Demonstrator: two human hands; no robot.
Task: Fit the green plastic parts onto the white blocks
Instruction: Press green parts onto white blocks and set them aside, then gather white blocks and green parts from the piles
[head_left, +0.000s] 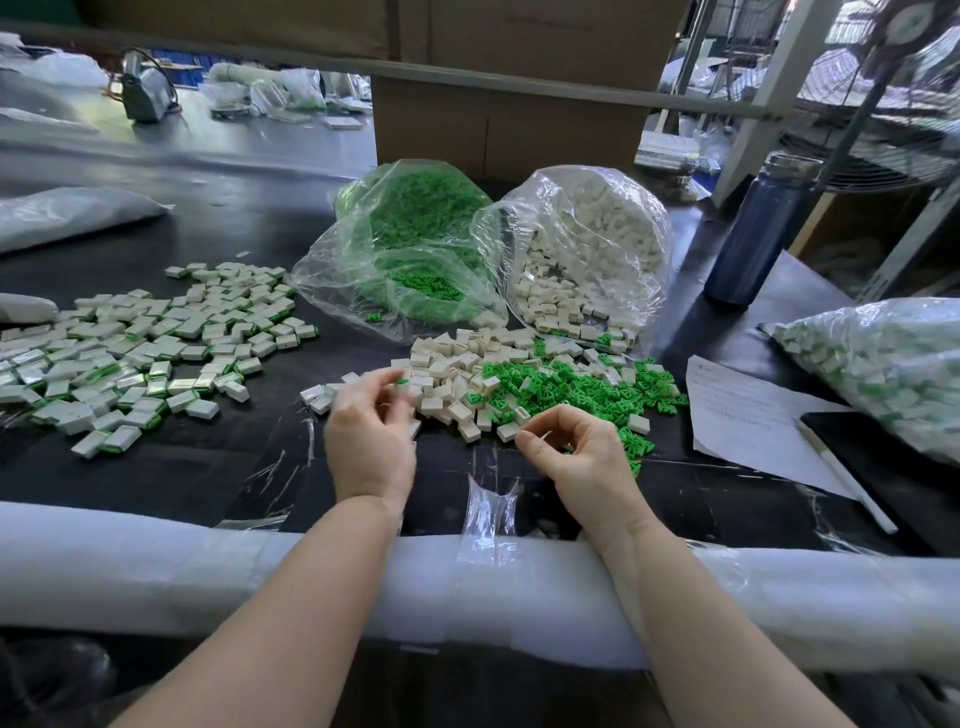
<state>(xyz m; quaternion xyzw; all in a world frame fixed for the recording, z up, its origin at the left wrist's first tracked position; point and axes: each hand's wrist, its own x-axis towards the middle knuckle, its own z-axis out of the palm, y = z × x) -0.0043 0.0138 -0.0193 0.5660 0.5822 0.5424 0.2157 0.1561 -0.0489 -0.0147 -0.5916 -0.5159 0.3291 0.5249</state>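
Fingers of left hand (370, 422) pinch green part (402, 382); right hand (574, 448) curled, contents unclear; bottle (759, 235) beyond.

A factory assembly bench on a workshop floor.

Bulk plastic bags of green parts (415, 228) and white blocks (592, 244) spill across the middle of a dark worktable (234, 218), whose near edge is wrapped in foam padding (156, 566). Finished pieces (145, 353) lie heaped toward its left edge, cardboard cartons (509, 130) stand at its far edge, and an industrial fan (893, 93) stands beyond the far right corner.
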